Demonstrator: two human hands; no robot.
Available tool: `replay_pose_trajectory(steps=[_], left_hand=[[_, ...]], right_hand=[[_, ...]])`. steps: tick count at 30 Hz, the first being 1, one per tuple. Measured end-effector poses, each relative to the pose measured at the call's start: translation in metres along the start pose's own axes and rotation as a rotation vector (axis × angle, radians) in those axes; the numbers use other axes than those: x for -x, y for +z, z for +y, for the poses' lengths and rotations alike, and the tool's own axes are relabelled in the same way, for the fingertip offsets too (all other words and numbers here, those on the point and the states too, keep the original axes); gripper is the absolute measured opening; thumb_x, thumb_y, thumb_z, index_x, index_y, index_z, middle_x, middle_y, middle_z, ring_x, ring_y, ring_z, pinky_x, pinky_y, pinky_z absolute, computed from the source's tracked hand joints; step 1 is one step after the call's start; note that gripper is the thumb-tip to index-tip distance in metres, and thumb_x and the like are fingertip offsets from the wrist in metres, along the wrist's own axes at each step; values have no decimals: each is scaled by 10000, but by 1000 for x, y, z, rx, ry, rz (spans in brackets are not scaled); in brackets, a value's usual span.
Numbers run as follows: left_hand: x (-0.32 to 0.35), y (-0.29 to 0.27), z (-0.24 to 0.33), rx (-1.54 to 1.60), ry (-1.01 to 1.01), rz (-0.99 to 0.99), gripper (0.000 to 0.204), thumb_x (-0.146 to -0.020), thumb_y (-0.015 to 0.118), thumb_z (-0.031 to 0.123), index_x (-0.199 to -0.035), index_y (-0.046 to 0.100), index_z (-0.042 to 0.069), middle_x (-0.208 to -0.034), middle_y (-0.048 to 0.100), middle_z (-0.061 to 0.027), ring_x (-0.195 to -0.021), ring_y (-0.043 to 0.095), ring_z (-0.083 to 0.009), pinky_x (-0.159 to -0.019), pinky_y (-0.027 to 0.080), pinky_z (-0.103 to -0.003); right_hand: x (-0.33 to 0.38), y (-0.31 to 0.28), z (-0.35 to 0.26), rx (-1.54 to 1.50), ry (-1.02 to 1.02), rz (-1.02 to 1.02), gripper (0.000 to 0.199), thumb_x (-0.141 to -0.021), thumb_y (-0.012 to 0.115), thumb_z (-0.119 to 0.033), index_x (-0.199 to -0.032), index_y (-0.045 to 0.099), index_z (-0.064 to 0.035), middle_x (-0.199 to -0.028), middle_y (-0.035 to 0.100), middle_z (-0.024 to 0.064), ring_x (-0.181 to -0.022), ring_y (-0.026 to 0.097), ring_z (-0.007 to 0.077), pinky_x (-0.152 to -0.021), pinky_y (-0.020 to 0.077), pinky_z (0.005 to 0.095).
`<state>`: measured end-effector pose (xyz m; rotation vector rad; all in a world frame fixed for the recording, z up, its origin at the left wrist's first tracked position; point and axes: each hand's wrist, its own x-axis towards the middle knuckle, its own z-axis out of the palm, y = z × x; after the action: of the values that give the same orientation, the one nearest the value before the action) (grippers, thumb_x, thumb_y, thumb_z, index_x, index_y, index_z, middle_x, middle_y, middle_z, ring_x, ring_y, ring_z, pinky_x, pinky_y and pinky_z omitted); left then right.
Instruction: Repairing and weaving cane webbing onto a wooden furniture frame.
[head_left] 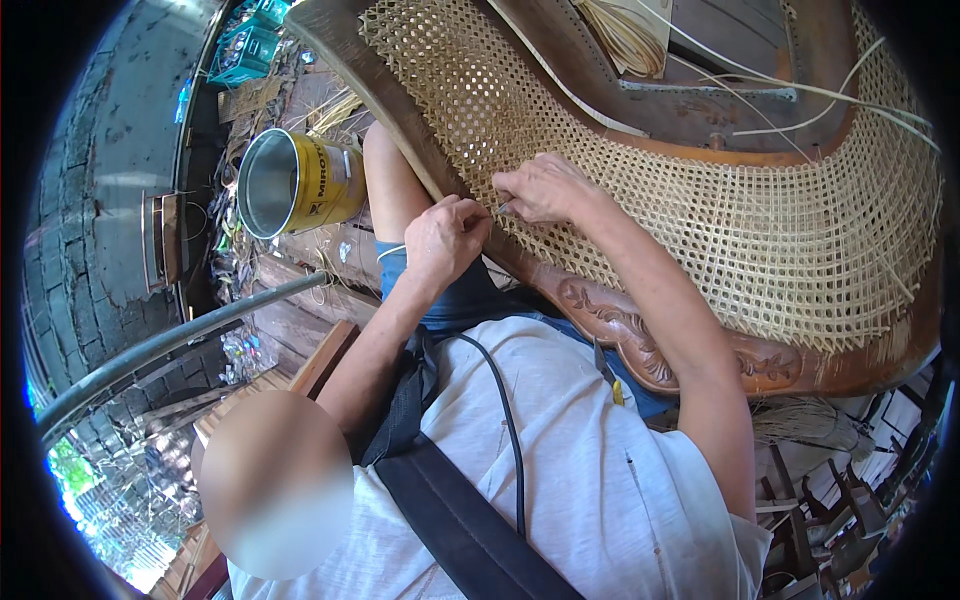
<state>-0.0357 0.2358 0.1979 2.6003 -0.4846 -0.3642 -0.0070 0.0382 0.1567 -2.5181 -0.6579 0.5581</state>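
Near the upper centre, the left hand (450,238) and right hand (545,190) work at the edge of the woven cane panel (700,220) spanning upper right, both grips pinched closed, anything held too small to tell.

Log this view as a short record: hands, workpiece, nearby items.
Left hand: at the wooden frame edge; anything held is too small to tell
Right hand: over the cane weave, near the left hand
Workpiece: cane weave in the wooden frame, partly carved
Nearby: yellow bucket left of the frame; cane bundle at upper edge
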Motion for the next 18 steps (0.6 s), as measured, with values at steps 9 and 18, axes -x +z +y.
replay_pose_trajectory(steps=[9,18], left_hand=[[4,16,4,-195,-18,58,104,-797,691,228,-809,711,126,-793,652,-49,-709,654,-262,-621,518,-367],[3,24,6,-257,-3,111,114,-792,679,231,-792,705,120,-764,662,-58,-709,660,-267,-620,520,-378]], right_hand=[[-9,-2,2,-80,5,-83,123,-859,667,-247,-938,645,-156,-785,692,56,-833,663,241,-916,383,430],[-14,-17,4,-96,-8,-138,107,-784,668,-185,-886,688,-158,-836,711,75,-840,676,263,-798,496,418]])
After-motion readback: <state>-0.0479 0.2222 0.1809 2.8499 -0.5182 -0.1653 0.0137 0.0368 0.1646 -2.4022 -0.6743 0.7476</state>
